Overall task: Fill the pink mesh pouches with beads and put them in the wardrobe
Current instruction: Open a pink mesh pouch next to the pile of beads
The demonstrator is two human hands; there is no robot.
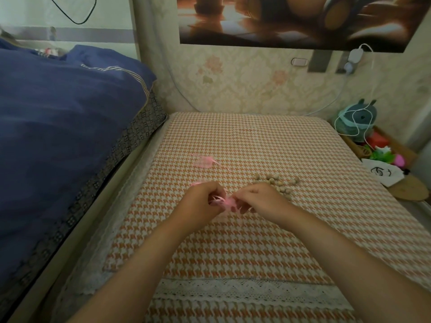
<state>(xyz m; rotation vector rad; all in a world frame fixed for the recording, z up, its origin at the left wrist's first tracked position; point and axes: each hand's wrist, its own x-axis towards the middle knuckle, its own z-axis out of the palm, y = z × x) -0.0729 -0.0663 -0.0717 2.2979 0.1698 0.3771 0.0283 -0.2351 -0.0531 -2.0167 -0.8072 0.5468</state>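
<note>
**Working a pouch open beside the bead pile**

On the far left a blue quilt (70, 113) is lying heaped on the bed, taking no part in this. On the checked cloth (256, 141), a spare pouch (204, 162) is lying flat and, as far as I can see, holding nothing.

Nearer me, the left hand (200, 201) is curling its fingers and pinching one side of a pink pouch (227, 203), with loops of ribbon (217, 198) sticking out by the knuckles. The right hand (258, 197) is pinching the other side, so the pouch is hanging just above the cloth between the two. I judge the person is pulling its mouth apart, or handling its drawstring. The fingers are hiding whether any beads are inside.

Just beyond the right hand, the beads (275, 181) are sitting loose in a small pile on the cloth.

If the pouch is empty, the next move is calling for one hand to keep the mouth wide while the other is reaching for beads. Round ones are likely to roll away. No wardrobe is showing from here.
</note>
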